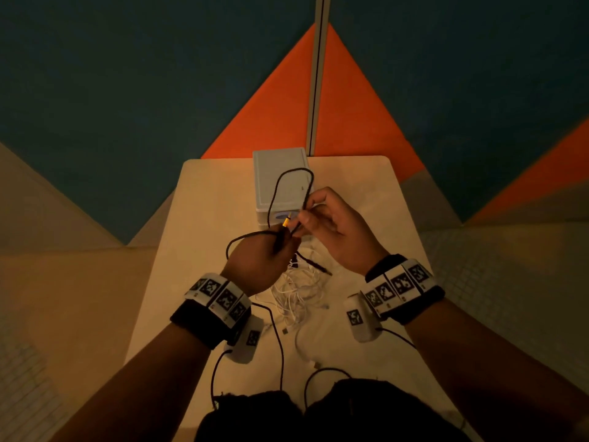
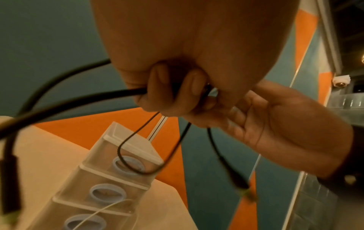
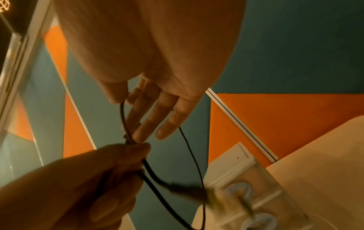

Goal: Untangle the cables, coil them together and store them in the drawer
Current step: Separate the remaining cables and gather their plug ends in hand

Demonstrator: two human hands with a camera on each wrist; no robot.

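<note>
A thin black cable [image 1: 276,189] arcs in a loop above the table. My left hand [image 1: 280,247] grips a bundle of its strands, and a yellow-tipped plug [image 1: 286,222] sticks out past the fingers. My right hand [image 1: 304,218] pinches the loop's right strand between thumb and forefinger, with the other fingers [image 3: 167,124] stretched out. In the left wrist view, curled fingers [image 2: 157,80] wrap the black cable [image 2: 78,99] and a second plug [image 2: 236,179] dangles. A tangle of white cables [image 1: 296,291] lies on the table under both hands. The small drawer unit [image 1: 280,173] stands behind, drawers closed.
The beige table [image 1: 204,218] is narrow, with rounded far corners. The drawer unit has blue ring handles [image 2: 107,194] on stacked translucent drawers. Black cords [image 1: 280,346] from the wrist cameras trail across the near part of the table. Teal and orange wall panels rise behind.
</note>
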